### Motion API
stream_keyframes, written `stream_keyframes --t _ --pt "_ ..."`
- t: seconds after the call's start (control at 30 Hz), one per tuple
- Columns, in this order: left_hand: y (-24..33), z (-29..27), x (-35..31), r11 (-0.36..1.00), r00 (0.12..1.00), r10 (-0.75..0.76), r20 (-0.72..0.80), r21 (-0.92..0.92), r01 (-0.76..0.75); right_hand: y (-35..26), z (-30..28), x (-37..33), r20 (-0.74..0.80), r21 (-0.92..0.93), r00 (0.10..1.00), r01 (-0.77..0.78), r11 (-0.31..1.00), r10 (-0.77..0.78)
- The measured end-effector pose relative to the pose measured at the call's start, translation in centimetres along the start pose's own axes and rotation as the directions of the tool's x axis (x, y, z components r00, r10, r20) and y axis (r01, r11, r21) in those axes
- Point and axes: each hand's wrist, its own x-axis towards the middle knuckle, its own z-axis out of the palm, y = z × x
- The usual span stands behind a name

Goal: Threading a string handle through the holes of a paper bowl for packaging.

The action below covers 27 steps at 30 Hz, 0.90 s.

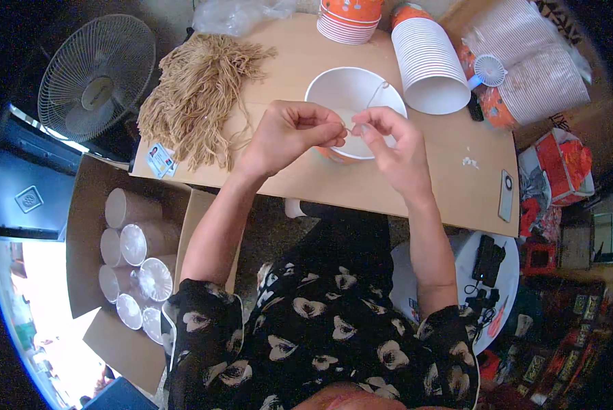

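Over the front of a large white-lined paper bucket [325, 83], my left hand [294, 134] and my right hand [396, 149] come almost together. Each has its thumb and fingertips pinched on a thin string [381, 87], part of which curves up against the bucket's inside wall. The exact spot where the fingertips meet is too small to make out. Orange shows on the bucket's outside below my hands. To the left lies a heap of tan cords [196, 102], some strands trailing toward my left wrist.
Nested paper buckets [429, 61] lie on the cardboard-covered table [456, 184], with an orange stack [349, 20] behind. Wrapped stacks [542, 85] and a small handheld fan [489, 70] sit at right. A carton [88, 225] of wrapped stacks stands left, below a large fan [98, 89].
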Motion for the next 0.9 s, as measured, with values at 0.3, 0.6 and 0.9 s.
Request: stream_keyframes --t 0.3,0.6,0.9 --pt "-0.1 0.2 0.1 1.000 1.000 0.012 0.026 0.002 -0.012 0.5 0.6 0.5 0.014 -0.133 0.999 0.043 0.990 -0.041" --pt "-0.5 -0.1 0.0 0.999 0.998 0.051 0.047 -0.017 -0.050 0.2 0.1 0.3 0.073 -0.140 0.997 0.039 0.989 -0.029" --pt "-0.6 0.1 -0.1 0.996 0.994 0.088 0.071 -0.031 -0.086 0.3 -0.8 1.4 0.238 0.008 0.969 -0.069 0.998 0.065"
